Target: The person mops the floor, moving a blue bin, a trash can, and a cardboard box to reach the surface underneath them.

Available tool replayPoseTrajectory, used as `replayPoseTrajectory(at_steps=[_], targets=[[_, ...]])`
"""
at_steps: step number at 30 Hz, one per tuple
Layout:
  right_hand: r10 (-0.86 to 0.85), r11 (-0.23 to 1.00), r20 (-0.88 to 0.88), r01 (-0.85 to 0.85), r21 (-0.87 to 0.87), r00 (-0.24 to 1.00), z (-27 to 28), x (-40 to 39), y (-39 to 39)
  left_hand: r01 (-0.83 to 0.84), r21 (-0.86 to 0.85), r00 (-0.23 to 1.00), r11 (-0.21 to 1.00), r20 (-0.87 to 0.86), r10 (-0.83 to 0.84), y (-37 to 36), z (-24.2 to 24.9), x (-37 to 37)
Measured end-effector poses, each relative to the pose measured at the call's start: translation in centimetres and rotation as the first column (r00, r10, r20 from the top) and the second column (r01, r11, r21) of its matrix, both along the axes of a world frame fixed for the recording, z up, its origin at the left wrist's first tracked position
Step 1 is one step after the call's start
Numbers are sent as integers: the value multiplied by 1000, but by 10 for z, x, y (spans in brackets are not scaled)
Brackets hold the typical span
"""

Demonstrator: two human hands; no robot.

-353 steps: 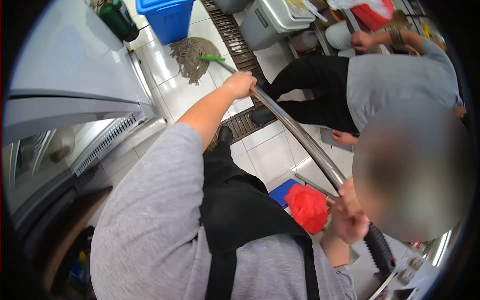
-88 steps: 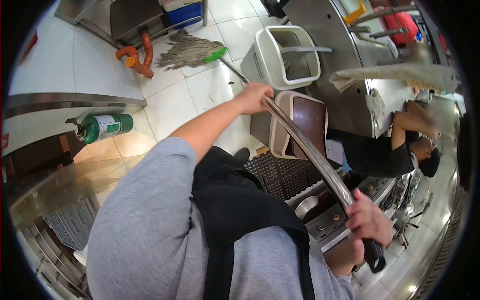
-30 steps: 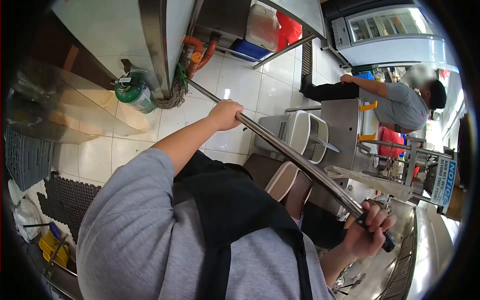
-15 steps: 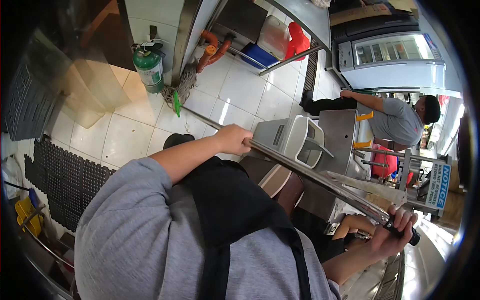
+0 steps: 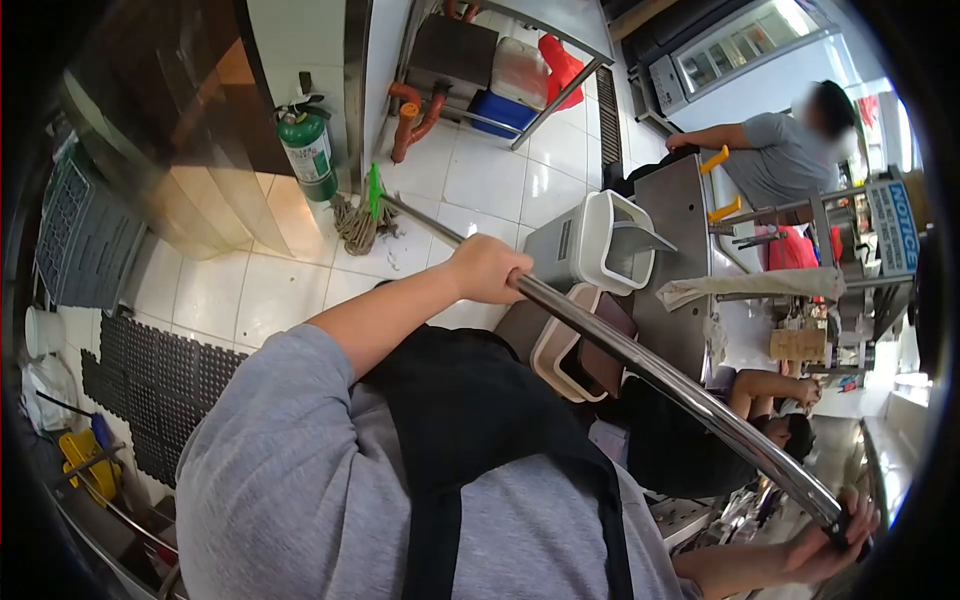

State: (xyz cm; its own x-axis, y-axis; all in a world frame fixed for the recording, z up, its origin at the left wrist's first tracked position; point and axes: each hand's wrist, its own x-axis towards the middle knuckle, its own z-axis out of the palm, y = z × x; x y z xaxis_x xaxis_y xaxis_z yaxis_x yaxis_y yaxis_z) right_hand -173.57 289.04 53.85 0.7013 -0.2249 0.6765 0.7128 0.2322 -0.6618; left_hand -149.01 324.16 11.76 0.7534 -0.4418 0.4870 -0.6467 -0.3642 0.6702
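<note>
A string mop's grey strands lie on the white floor tiles, under a green clamp. From there its long metal handle crosses in front of me toward the lower right. My left hand is closed round the middle of the handle. Near its top end, my right hand wraps the black grip, partly dark at the edge of view. A green gas cylinder or extinguisher stands just behind the mop head.
Orange pipes and a blue bin sit under a steel table. Grey-white bins stand at a steel counter. One person is beyond it; another person is close on my right. A black rubber mat lies left.
The mop head has come away from the corner by the pipes onto open tile. My right hand has moved down and right with the handle's end. The view has shifted, showing more of the nearer person.
</note>
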Motion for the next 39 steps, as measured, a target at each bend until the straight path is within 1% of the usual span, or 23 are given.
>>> replayPoseTrajectory(at_steps=[1, 5, 7, 11, 13, 15, 16, 17, 18, 19, 20, 21, 22, 23, 24, 25, 28, 31, 32, 34, 36, 38, 39], targets=[[-94, 995, 43, 92, 33, 995, 7, -15, -3, -25, -9, 996, 1000, 84, 26, 1, 15, 3], [-84, 993, 163, 96, -68, 983, 3, -30, 53, -29, 18, 956, 999, 293, 22, 15, 74, 18], [-53, 999, 208, 50, 22, 977, 5, -46, 55, -6, 26, 945, 1000, 327, -3, 23, 98, 27], [-47, 998, 317, 58, -26, 947, 0, -59, 68, 48, 43, 934, 998, 352, -60, 36, 127, 32], [-71, 996, 355, 85, -24, 932, -8, -58, 77, 74, 39, 936, 997, 343, -83, 42, 124, 30], [-164, 986, 408, 165, 33, 898, -22, -49, 83, 113, 131, 946, 985, 289, -147, 46, 106, 33], [-246, 958, 395, 283, -38, 885, -33, -42, 80, 116, 131, 947, 985, 286, -149, 48, 89, 36], [-326, 912, 390, 395, -110, 861, -48, -32, 77, 128, 69, 972, 989, 187, -139, 50, 65, 41], [-135, 980, 381, 179, -82, 915, -73, -11, 76, 136, 8, 987, 991, 86, -136, 53, 45, 44], [253, 900, 274, -329, 286, 928, -88, 5, 81, 175, -75, 982, 982, 78, -170, 55, 32, 41], [121, 977, 37, -126, 171, 992, -111, 25, 89, 177, -78, 982, 981, 78, -171, 53, 15, 40], [-379, 895, -91, 340, -287, 921, -144, 43, 100, 174, -91, 985, 981, 17, -173, 50, -5, 38], [-302, 949, -192, 274, -156, 934, -179, 71, 130, 169, -104, 984, 980, -45, -175, 47, -27, 39], [-450, 861, -217, 356, -363, 866, -209, 93, 162, 167, -110, 984, 980, -47, -173, 49, -56, 42], [-97, 916, -266, -18, -401, 959, -215, 114, 193, 145, -6, 977, 989, -155, -144, 54, -89, 47], [219, 873, -322, -332, -356, 921, -223, 122, 189, 129, 99, 962, 987, -253, -100, 61, -112, 54], [276, 776, -471, -483, -405, 838, -216, 147, 208, 95, 15, 975, 995, -203, -89, 79, -133, 81], [197, 594, -609, -588, -549, 768, -201, 181, 244, 116, 21, 980, 993, -164, -111, 106, -134, 123], [191, 590, -614, -590, -551, 766, -202, 191, 249, 117, 12, 979, 993, -167, -113, 110, -130, 135], [203, 776, -512, -456, -436, 835, -207, 210, 256, 113, 56, 977, 992, -189, -100, 117, -120, 153], [193, 827, -388, -362, -431, 901, -201, 226, 253, 150, -21, 947, 988, -283, -150, 122, -91, 159], [122, 899, -384, -266, -348, 915, -174, 233, 253, 219, 140, 942, 966, -289, -171, 129, -62, 168], [62, 927, -408, -204, -315, 911, -171, 237, 252, 222, 130, 949, 966, -258, -183, 132, -55, 171]])
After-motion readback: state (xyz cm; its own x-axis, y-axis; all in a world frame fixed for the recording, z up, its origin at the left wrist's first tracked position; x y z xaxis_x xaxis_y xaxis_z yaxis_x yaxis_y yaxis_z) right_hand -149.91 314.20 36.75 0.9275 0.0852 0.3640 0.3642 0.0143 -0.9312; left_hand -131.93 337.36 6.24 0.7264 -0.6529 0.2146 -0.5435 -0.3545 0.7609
